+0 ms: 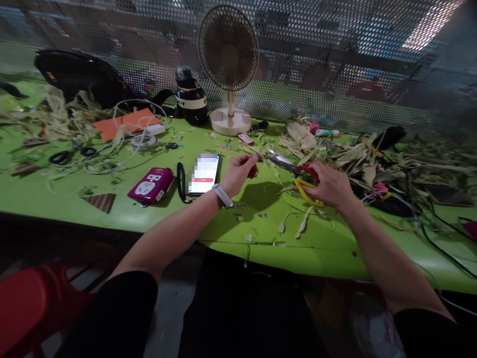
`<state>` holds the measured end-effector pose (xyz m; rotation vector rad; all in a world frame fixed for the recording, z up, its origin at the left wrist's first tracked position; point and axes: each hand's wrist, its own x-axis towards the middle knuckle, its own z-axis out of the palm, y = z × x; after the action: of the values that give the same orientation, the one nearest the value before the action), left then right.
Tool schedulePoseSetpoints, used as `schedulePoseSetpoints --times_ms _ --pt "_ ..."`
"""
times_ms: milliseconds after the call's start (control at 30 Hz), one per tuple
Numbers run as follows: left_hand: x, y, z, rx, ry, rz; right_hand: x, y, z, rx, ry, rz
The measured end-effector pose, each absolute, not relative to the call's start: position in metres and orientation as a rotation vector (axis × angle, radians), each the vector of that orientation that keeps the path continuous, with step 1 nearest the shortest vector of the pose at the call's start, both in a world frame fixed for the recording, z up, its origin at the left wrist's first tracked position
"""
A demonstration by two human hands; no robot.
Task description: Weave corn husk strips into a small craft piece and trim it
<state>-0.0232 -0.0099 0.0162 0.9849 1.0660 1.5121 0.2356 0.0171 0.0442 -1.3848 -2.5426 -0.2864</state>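
Observation:
My right hand (330,184) grips a pair of scissors (283,163) with one red and one yellow handle loop, blades parted and pointing left. My left hand (240,173), a pale band at its wrist, pinches a thin piece of pale green plant strip (263,149) close to the scissor tips. Whether the blades touch the strip I cannot tell. Beside my left hand lies a lit phone (204,174) on the green table (223,223). Small plant scraps (305,223) are strewn below the scissors.
A fan (229,49) and a dark bottle (191,97) stand at the back. Dried husks (346,154) pile up at right, with cables. At left are a purple power socket (152,186), black scissors (72,151), an orange sheet (126,123) and a black bag (82,74).

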Motion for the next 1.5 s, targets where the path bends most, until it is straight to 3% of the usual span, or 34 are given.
schedulePoseSetpoints --times_ms 367,867,1100,1500 --pt "-0.026 -0.011 0.022 1.088 1.077 1.472 0.237 0.021 0.038 -1.173 -2.500 -0.504" --pt "-0.029 -0.009 0.020 1.215 1.153 1.497 0.244 0.027 0.036 -1.175 -2.509 -0.527" --pt "-0.025 -0.011 0.020 1.146 1.119 1.444 0.238 0.025 0.032 -1.313 -2.307 -0.272" --pt "-0.018 -0.015 0.021 0.968 1.164 1.493 0.227 0.013 0.036 -1.322 -2.474 -0.489"
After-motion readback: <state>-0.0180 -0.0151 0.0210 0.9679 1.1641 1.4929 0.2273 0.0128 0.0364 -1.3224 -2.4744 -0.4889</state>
